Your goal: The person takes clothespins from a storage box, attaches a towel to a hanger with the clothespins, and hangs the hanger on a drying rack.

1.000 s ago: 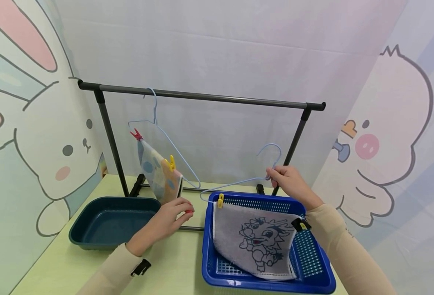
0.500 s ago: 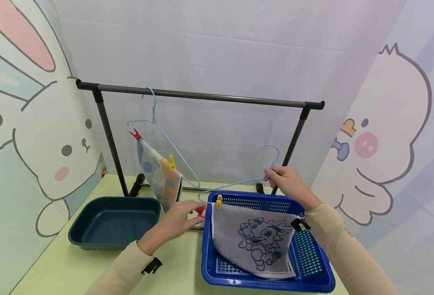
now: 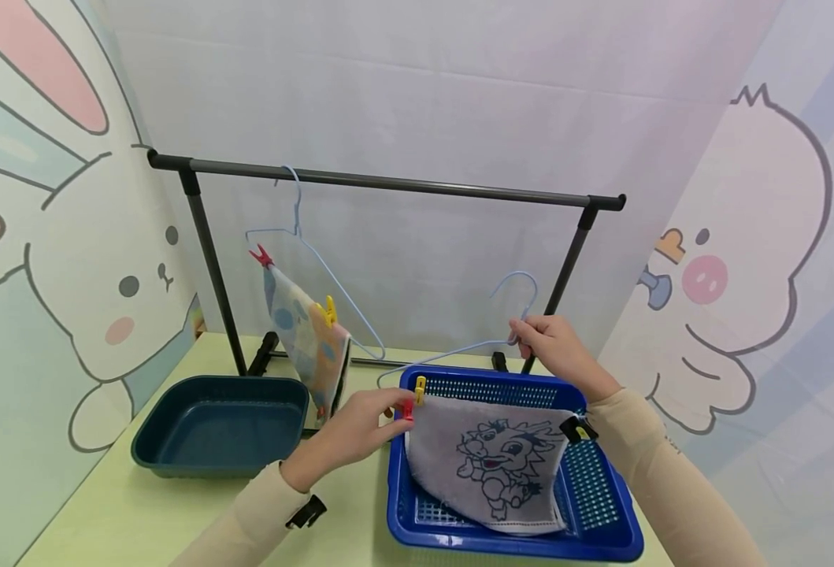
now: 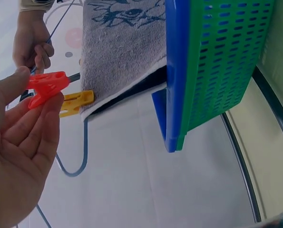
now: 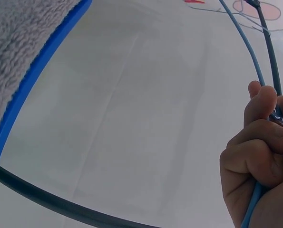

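Note:
My right hand point(image 3: 554, 346) grips the neck of a light blue wire hanger point(image 3: 459, 350) above the blue basket point(image 3: 601, 504). A grey towel with a dragon print point(image 3: 494, 461) hangs from that hanger, held by a yellow clip point(image 3: 420, 387) at its left corner and a black clip point(image 3: 574, 430) at its right. My left hand point(image 3: 370, 421) pinches a red clip point(image 3: 407, 409) right beside the yellow clip point(image 4: 74, 103). In the left wrist view the red clip point(image 4: 47, 86) sits between thumb and fingers. In the right wrist view my right hand's fingers point(image 5: 255, 156) curl round the hanger wire point(image 5: 246, 47).
A dark rail point(image 3: 388, 185) on two posts stands at the back of the table. A second hanger point(image 3: 303, 236) hangs on it with a patterned cloth point(image 3: 306, 339) clipped by red and yellow clips. A dark teal tray point(image 3: 218, 425) lies at the left.
My left hand has moved right with the red clip, from near the tray to the towel's left corner. My right hand has kept its hold on the hanger.

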Motion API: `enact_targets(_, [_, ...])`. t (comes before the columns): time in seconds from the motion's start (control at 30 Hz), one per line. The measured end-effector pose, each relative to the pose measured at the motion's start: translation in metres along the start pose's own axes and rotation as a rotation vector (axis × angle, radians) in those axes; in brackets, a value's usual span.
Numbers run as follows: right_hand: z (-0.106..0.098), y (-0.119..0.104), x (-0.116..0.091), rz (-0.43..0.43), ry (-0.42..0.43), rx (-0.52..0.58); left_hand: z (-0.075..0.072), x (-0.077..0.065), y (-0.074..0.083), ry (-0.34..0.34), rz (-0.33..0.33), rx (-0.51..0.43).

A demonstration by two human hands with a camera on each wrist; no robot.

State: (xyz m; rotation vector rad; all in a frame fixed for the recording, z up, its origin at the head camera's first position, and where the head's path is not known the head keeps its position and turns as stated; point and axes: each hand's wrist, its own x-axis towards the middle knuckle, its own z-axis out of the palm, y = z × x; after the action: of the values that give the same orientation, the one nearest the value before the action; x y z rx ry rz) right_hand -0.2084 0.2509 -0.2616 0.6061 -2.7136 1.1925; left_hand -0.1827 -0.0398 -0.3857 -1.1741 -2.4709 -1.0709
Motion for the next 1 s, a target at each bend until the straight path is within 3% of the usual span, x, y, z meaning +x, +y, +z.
enact_targets(0.2, [-0.003, 0.013, 0.006, -0.001, -0.001, 0.032, 0.004, 0.004, 0.008, -0.016, 0.003, -0.001])
enact_targets(0.43, [-0.005, -0.013, -0.001, -0.013, 0.009, 0.043, 0.009, 0.008, 0.013, -0.033, 0.031, -0.017])
enact_targets(0.73, [-0.009, -0.023, -0.001, -0.040, 0.027, 0.028, 0.009, 0.009, 0.017, -0.034, 0.061, -0.051])
enact_targets(1.0, [-0.013, -0.006, 0.009, -0.060, 0.025, 0.046, 0.010, 0.010, 0.019, -0.027, 0.066, -0.078])
